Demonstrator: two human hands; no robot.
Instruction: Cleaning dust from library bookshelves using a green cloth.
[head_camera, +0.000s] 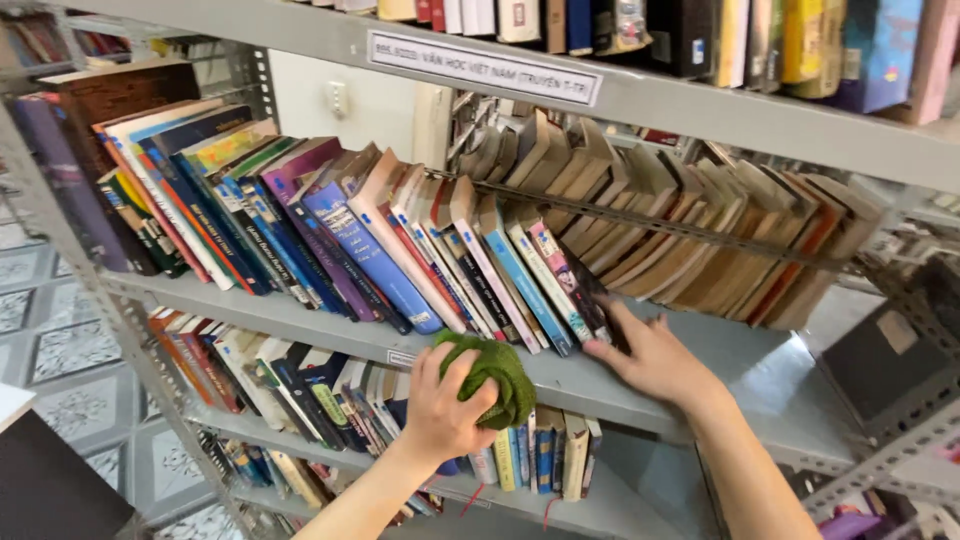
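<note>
Cloth: crumpled green knitted cloth (490, 378) clenched in the left hand (445, 405), at the grey metal shelf's front edge (600, 385).
Right hand: (655, 360) flat, fingers spread, propping the leaning row of paperback books (440, 250); apparently gripping nothing.
Risk: if that support eases, the slanted books could slide flat.
Shelf contents: a second row of brown-edged books (690, 230) behind.

Right hand (655, 358) fingers hidden behind leaning books (540, 275); top-shelf books (700, 30) cropped.
</note>
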